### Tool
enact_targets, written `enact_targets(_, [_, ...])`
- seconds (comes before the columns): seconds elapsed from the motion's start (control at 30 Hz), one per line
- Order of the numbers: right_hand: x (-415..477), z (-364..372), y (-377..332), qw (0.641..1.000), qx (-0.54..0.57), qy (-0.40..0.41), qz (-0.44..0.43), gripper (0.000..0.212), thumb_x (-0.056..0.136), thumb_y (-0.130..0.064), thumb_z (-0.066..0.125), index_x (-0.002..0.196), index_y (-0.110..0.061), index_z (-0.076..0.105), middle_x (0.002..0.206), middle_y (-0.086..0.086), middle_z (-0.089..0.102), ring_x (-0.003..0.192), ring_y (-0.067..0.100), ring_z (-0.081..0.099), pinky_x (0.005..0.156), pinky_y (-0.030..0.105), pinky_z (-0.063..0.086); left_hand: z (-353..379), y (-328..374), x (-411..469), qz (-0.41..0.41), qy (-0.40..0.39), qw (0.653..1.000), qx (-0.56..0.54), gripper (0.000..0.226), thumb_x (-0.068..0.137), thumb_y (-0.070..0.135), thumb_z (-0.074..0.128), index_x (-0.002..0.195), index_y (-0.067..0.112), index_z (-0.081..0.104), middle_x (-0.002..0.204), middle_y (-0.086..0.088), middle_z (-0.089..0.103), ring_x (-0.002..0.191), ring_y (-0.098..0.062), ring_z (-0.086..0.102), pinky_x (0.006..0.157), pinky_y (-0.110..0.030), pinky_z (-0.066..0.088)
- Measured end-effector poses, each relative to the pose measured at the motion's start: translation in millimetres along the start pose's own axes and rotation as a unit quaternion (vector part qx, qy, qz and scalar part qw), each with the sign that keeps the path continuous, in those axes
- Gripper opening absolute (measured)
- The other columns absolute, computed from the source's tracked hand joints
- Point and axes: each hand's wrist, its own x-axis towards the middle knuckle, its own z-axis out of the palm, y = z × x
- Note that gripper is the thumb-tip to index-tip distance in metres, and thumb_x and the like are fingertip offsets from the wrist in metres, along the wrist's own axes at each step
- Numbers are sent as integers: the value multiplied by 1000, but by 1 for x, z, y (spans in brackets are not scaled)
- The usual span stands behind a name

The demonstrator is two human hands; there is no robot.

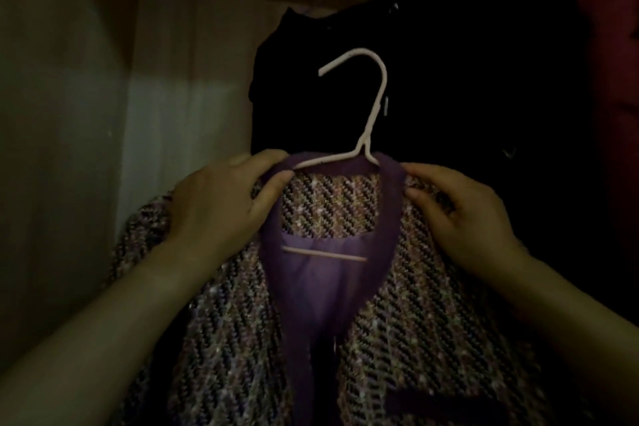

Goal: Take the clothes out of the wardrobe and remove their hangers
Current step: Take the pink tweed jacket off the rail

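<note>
The tweed jacket (397, 322) hung free of the wardrobe rail, its pale hanger (359, 149) rising upright between the 2 hands. The left hand (221, 197) pinched the collar's left edge, the right hand (460, 214) its right shoulder, both equally near the hanger's neck.

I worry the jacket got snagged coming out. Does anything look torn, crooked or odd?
Nothing stands out. The tweed jacket sits evenly on its pink hanger, the left hand and right hand gripping its shoulders. No tear shows, though it is dim.
</note>
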Motion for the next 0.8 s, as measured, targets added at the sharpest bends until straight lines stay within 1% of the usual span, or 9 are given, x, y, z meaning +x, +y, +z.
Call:
enact_targets(0.07, [-32,-7,-6,1000,-20,1,5,36,92,-36,49,120,-18,62,115,3,66,104,23,62,80,38,54,0,14,-29,-2,1,1000,-12,50,89,58,31,119,31,60,101,-2,69,87,-29,65,63,-39,53])
enact_targets(0.13, [-56,-16,-15,999,-42,14,16,37,91,-38,48,116,-17,64,111,3,68,101,22,64,78,33,53,0,29,-54,-8,3,1000,-28,46,90,54,34,117,29,62,93,-3,68,79,-29,65,57,-37,51])
enact_targets(0.23, [-78,-37,-35,998,-47,23,39,34,91,-38,51,112,-17,67,106,2,70,97,20,65,76,35,53,-5,51,-81,-26,18,998,-61,40,92,48,41,115,26,65,85,-4,66,72,-28,63,53,-31,46])
enact_targets(0.33, [-95,-65,-65,993,-26,20,117,32,91,-42,50,112,-25,66,101,-4,69,88,13,65,70,36,54,-17,75,-100,-44,26,993,-107,34,92,43,48,113,24,66,80,-3,63,69,-25,60,55,-28,39])
enact_targets(0.4, [-109,-85,-85,987,-12,29,158,31,90,-41,50,112,-27,66,100,-7,68,88,9,64,72,36,54,-26,91,-113,-45,22,989,-139,33,92,42,49,113,24,66,76,-1,60,68,-24,58,56,-30,39])
enact_targets(0.5, [-123,-120,-111,982,-5,32,187,28,90,-35,50,111,-24,65,95,-5,67,87,10,63,73,38,53,-45,114,-125,-51,14,979,-195,33,93,44,48,112,24,67,75,2,58,67,-22,57,56,-36,43])
enact_targets(0.6, [-133,-161,-132,979,-45,38,193,27,90,-30,52,110,-18,66,97,-2,68,88,12,63,76,37,52,-66,139,-130,-35,31,970,-240,32,93,43,52,109,22,69,74,0,60,67,-24,58,55,-38,43])
enact_targets(0.7, [-138,-214,-156,977,-98,47,186,25,90,-24,55,108,-13,68,93,1,69,84,11,62,75,29,50,-91,169,-128,1,60,960,-275,32,94,41,53,108,18,69,77,-4,63,71,-28,60,56,-40,44])
enact_targets(0.8, [-141,-273,-173,969,-140,64,192,24,90,-24,56,108,-14,68,93,-4,68,84,9,62,75,27,50,-119,208,-117,35,75,952,-295,33,95,43,51,108,19,69,78,-5,63,72,-28,60,58,-38,41])
